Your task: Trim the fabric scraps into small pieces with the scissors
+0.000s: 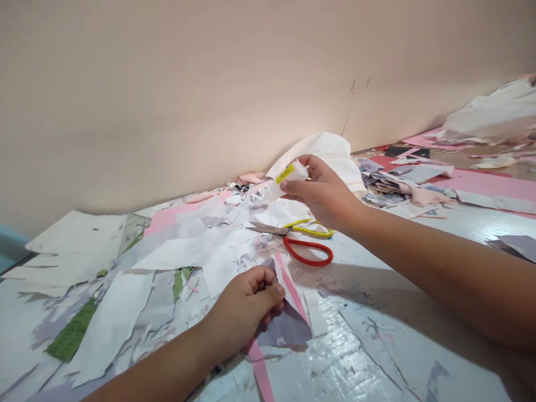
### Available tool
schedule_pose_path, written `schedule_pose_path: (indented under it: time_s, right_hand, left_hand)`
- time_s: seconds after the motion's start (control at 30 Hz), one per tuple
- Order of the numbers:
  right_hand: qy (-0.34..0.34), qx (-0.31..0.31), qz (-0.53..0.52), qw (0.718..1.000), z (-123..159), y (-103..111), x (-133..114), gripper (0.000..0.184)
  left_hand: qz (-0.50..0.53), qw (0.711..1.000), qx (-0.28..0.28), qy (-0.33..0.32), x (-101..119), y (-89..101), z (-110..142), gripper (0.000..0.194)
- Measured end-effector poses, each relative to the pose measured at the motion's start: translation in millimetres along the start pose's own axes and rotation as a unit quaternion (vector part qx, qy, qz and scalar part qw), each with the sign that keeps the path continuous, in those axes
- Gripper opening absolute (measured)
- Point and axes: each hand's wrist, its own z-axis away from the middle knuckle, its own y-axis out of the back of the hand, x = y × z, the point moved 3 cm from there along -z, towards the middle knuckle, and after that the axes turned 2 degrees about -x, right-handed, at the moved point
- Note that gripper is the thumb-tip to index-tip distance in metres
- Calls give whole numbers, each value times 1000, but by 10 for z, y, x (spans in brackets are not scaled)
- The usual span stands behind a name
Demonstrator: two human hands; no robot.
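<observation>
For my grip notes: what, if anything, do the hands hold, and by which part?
The right hand holds a yellow-marked white piece by its right side. The left hand is closed over the left edge of the grey paper; grip unclear.

One pair of metal scissors (pixel 270 228) lies toward four o'clock from the centre, with two looped handles, one yellow (pixel 314 230) and one red (pixel 310 252). There are two bare hands, the left (pixel 245 301) at about six o'clock, the right (pixel 322 190) toward two. One small white item with a yellow label (pixel 285 173) shows near the centre, and at least three green paper pieces (pixel 72 330) toward eight. White paper scraps (pixel 176 251) overlap, too many to count.
</observation>
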Motion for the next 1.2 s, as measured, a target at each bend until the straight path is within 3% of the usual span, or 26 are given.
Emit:
schedule_pose_path:
  time_s: [0.07, 0.13, 0.2, 0.27, 0.43, 0.5, 0.57, 0.67, 0.73, 0.97, 1.1, 1.2]
  right_hand:
    - [-41, -1, 18, 999, -45, 62, 128, 34]
    - [-63, -17, 131, 989, -65, 118, 261, 32]
    - [-43, -54, 323, 944, -58, 143, 363, 30]
    - [-16, -102, 444, 890, -29, 131, 432, 28]
    - [-2, -156, 501, 851, 76, 31, 349, 38]
    - [50, -153, 526, 835, 130, -38, 179, 24]
    - [-10, -210, 491, 846, 203, -110, 60, 12]
    - [-167, -374, 367, 835, 372, -244, -30, 13]
    - [-206, -414, 303, 833, 448, -310, -78, 10]
    - [-236, -415, 241, 845, 481, -361, -62, 12]
    - [-237, -411, 239, 847, 510, -382, -74, 10]
    - [-221, -397, 249, 855, 535, -414, -83, 17]
  left_hand:
    - [0, 1000, 1, 2, -4, 7, -2, 21]
    - [4, 1000, 5, 0, 0, 14, 0, 21]
    - [15, 1000, 13, -3, 10, 17, 8, 21]
    - [31, 999, 21, -6, 21, 16, 20, 22]
    - [73, 996, 34, -28, 22, 30, 47, 23]
    - [80, 995, 36, -39, 9, 47, 51, 22]
    - [90, 994, 37, -48, -5, 61, 52, 22]
    - [110, 992, 34, -53, -17, 67, 57, 21]
    - [116, 991, 30, -58, -13, 59, 62, 20]
    - [136, 988, 18, -69, 20, 47, 70, 26]
    - [84, 990, 40, -107, 76, 62, 100, 27]
    - [52, 991, 26, -121, 106, 52, 141, 24]
